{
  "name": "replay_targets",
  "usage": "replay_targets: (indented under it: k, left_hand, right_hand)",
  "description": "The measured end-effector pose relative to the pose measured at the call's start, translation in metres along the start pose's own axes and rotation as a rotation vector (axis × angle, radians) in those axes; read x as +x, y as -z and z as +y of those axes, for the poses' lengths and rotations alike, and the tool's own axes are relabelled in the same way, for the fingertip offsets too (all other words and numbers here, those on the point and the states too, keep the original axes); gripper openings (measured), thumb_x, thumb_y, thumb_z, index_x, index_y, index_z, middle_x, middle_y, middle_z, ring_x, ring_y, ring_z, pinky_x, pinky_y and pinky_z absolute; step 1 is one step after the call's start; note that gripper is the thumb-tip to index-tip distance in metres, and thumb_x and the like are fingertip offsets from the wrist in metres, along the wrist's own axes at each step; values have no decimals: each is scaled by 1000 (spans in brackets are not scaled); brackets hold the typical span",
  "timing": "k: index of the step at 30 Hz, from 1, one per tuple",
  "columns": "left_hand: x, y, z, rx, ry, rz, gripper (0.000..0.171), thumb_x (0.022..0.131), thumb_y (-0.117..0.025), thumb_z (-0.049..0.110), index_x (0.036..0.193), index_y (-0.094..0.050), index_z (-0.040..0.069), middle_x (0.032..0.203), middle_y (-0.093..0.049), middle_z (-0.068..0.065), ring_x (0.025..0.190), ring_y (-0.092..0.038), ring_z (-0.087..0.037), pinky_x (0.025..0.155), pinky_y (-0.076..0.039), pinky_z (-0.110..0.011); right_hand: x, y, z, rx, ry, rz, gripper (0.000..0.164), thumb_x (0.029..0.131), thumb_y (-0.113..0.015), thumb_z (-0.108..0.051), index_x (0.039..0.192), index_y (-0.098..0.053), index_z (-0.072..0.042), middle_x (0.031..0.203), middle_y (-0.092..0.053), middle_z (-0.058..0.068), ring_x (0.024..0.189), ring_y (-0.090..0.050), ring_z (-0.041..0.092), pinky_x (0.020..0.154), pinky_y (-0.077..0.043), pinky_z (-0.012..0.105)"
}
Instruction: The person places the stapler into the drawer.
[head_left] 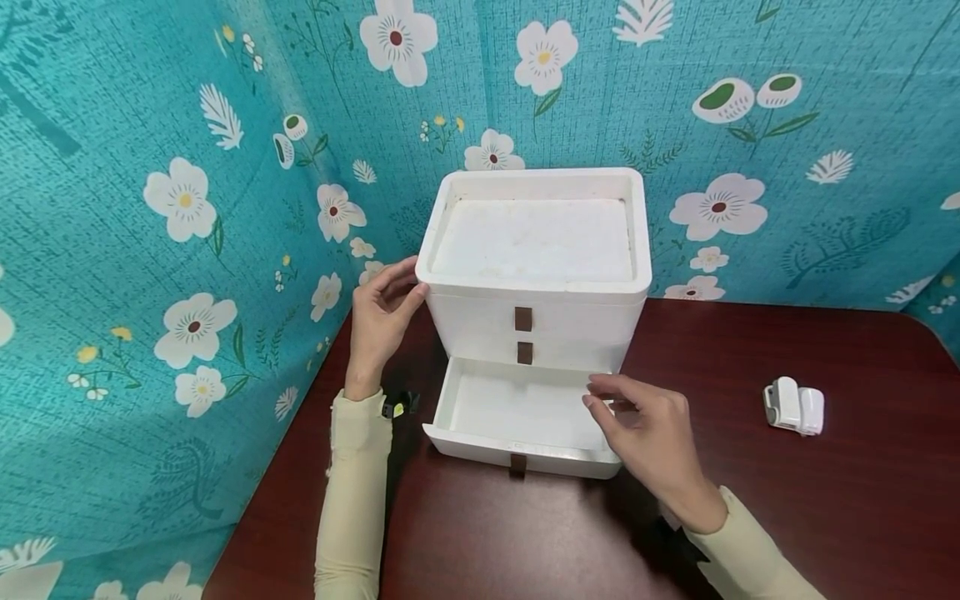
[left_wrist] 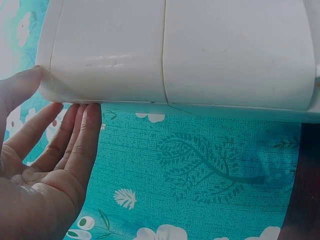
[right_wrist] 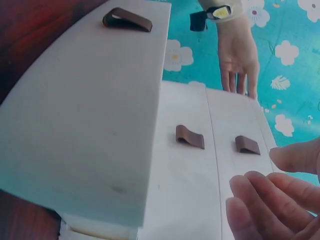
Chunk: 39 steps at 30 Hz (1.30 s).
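Teal cloth (head_left: 75, 208), printed with white flowers, along the far and left sides, bordering a dark red-brown table (head_left: 862, 500). On the tabletop, toward the far left, white drawer unit (head_left: 480, 329) with a shallow recess (head_left: 532, 237) in its top. Bottom drawer (head_left: 517, 404) pulled out to the near side, white floor showing. Pale sleeves (head_left: 352, 500) at the near side, left and right. Right hand (head_left: 660, 429) at the drawer's right end, thumb spread from loosely bent fingers; impossible to tell whether touching. Left hand (head_left: 380, 321) at the unit's near left top corner, straight fingertips against the side, thumb apart, touching the edge. Well to the right, two small white rounded pieces (head_left: 787, 404), side by side. Brown tabs (head_left: 522, 319): two on the unit's front, one on the drawer's.
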<state>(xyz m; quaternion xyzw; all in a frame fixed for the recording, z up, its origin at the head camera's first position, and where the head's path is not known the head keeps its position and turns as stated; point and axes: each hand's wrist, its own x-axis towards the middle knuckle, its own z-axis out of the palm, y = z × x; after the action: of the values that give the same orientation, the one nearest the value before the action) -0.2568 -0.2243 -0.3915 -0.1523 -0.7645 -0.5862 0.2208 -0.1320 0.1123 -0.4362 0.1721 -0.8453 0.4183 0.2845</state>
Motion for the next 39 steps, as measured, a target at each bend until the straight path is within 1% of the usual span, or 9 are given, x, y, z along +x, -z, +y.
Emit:
replay_targets:
  k: [4, 10, 14, 17, 21, 29, 33, 39]
  left_hand:
    - [0, 0, 0, 2, 0, 0, 42, 95, -76, 9, 136, -68, 4, 132, -71, -18, 118, -72, -32, 94, -61, -25]
    - [-1, 1, 0, -4, -4, 2, 41, 96, -75, 8, 136, -68, 3, 132, -71, -18, 118, -72, -33, 94, -61, -24]
    - [-1, 1, -1, -1, -8, 2, 41, 95, -76, 9, 136, -68, 3, 133, -71, -18, 118, -72, -31, 94, -61, -24]
    - [-1, 1, 0, -3, -4, 1, 42, 95, -76, 9, 136, -68, 3, 133, -71, -19, 118, -73, -30, 93, -61, -24]
    - [-1, 0, 0, -7, -3, 0, 42, 95, -76, 9, 136, -68, 3, 132, -71, -19, 118, -72, -32, 93, -61, -24]
    - [-2, 1, -1, 4, 2, 6, 41, 96, -76, 10, 136, -68, 5, 132, -71, -17, 118, -72, -33, 94, -61, -25]
    - [-1, 1, 0, 6, 1, 6, 41, 96, -76, 11, 136, -69, 5, 132, -71, -17, 118, -72, -33, 94, -61, -26]
    - [-1, 0, 1, 2, -9, 4, 41, 96, -76, 12, 136, -68, 5, 132, -72, -17, 118, -73, -33, 94, -61, -27]
  right_hand:
    - [2, 5, 3, 2, -12, 19, 23, 79, -85, 4, 100, -82, -5, 92, -82, 7, 73, -73, 11, 71, -58, 8]
    - [5, 13, 8, 9, -32, 41, 24, 79, -85, 3, 101, -82, -4, 91, -82, 8, 76, -67, -10, 71, -54, 2]
    - [7, 18, 13, 1, -63, 31, 25, 80, -85, 2, 103, -81, -4, 93, -82, 10, 82, -63, -17, 73, -53, 1]
    - [7, 22, 16, -4, -85, 29, 24, 81, -85, 0, 104, -81, -6, 96, -82, 11, 85, -62, -20, 74, -53, 1]
    - [7, 26, 21, -16, -107, 35, 25, 82, -85, -2, 106, -81, -6, 99, -82, 12, 88, -63, -21, 74, -52, 1]
    - [11, 34, 30, -38, -110, 82, 25, 82, -85, -2, 106, -81, -5, 96, -81, 14, 85, -61, -25, 72, -50, -1]
    - [13, 37, 32, -46, -120, 101, 25, 82, -85, -3, 106, -81, -7, 95, -81, 14, 84, -61, -25, 72, -48, -2]
    - [14, 41, 32, -50, -160, 90, 26, 85, -85, -8, 110, -81, -10, 99, -82, 14, 86, -62, -23, 74, -47, -3]
